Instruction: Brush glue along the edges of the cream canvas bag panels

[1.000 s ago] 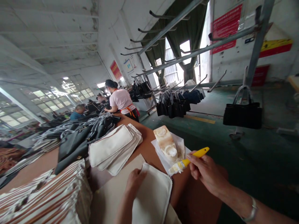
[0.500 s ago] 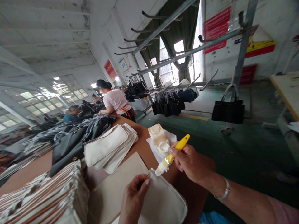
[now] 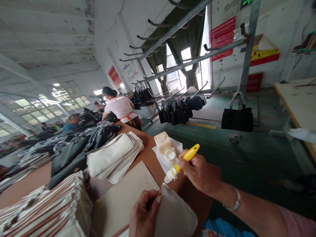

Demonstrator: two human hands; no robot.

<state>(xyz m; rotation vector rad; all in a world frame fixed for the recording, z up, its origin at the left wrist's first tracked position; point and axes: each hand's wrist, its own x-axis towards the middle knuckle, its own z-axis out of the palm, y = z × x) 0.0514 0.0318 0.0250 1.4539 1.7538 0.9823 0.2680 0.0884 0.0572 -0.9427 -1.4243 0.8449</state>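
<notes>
My right hand [image 3: 197, 171] is closed around a yellow-handled brush [image 3: 181, 163]. Its glue-coated bristles point down to the top corner of a cream fabric pouch [image 3: 174, 215] lying on the brown table [image 3: 150, 151]. My left hand [image 3: 145, 214] pinches that pouch near the same corner, fingers curled. Just behind the brush stands a glue-smeared plastic container [image 3: 165, 148] on a sheet of white paper.
A fanned stack of cream pouches [image 3: 115, 156] and a flat board [image 3: 118, 200] lie ahead, striped pieces [image 3: 46, 210] at left, dark bags [image 3: 74, 148] beyond. Other people work at the far end. Metal racks hold black bags [image 3: 237, 119] over a green floor; another table [image 3: 298, 102] stands right.
My right hand brought the brush down and left, from beside the container to the pouch's corner. My left hand went from lying flat on the pouch to pinching its edge. The view shifted right.
</notes>
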